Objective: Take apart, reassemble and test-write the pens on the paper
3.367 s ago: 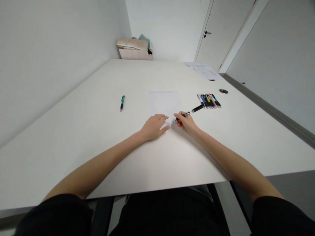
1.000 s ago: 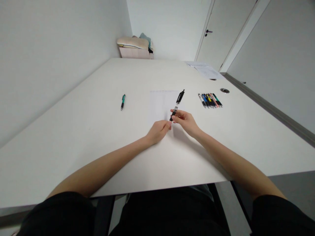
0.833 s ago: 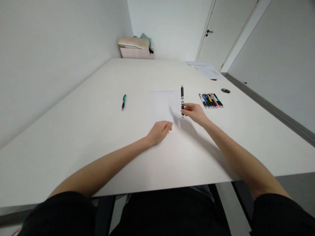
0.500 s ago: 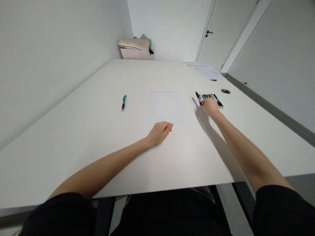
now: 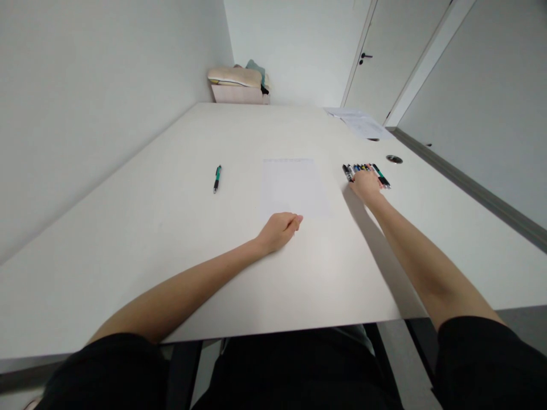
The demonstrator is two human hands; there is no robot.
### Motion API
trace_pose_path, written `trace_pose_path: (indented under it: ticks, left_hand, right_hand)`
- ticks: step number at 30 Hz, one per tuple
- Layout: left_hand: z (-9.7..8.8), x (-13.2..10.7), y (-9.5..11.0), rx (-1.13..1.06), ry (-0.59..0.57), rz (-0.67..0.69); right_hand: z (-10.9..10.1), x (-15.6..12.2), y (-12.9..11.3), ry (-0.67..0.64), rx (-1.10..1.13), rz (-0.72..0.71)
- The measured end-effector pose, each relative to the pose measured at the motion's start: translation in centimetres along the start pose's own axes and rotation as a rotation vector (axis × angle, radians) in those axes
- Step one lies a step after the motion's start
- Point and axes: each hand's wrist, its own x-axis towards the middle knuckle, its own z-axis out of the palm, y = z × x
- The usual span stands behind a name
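My right hand [image 5: 366, 187] is at the right of the table, its fingers pinched on the near end of a black pen [image 5: 346, 171]. That pen is at the left end of a side-by-side row of several pens [image 5: 362, 167], with a green and black pen [image 5: 380, 175] at the right end. My hand covers the near part of the row. Loosely curled, my left hand [image 5: 280, 230] rests at the lower edge of a white sheet of paper [image 5: 288, 185], with nothing showing in it. Apart on the left lies another green and black pen [image 5: 217, 179].
The white table [image 5: 171, 228] meets a wall along its left side. Several printed sheets [image 5: 361, 122] lie at the far right, near a round metal table fitting [image 5: 394, 159]. A pink box with folded cloth [image 5: 237, 85] stands beyond the far edge.
My right hand has lowered the black pen down beside the others in the row; the pen's separate shadow is gone. My left hand stays in place.
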Motion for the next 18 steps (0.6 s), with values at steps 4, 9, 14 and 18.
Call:
trace_pose_path:
  ticks: [4, 9, 14, 18]
  left_hand:
    - [0.0, 0.0, -0.1, -0.009, -0.007, -0.003]
    - [0.1, 0.1, -0.4, -0.081, -0.004, -0.088]
    - [0.2, 0.3, -0.7, -0.207, 0.025, -0.209]
    - [0.0, 0.5, -0.7, -0.279, 0.034, -0.251]
  right_hand:
    - [-0.9, -0.7, -1.0, 0.014, -0.116, 0.068]
    - [-1.7, -4.2, -3.4, 0.053, 0.052, -0.117]
    - [-1.3, -10.3, -6.0, -0.326, 0.859, -0.181]
    - [-0.6, -13.3, -6.7, -0.608, 1.207, -0.306]
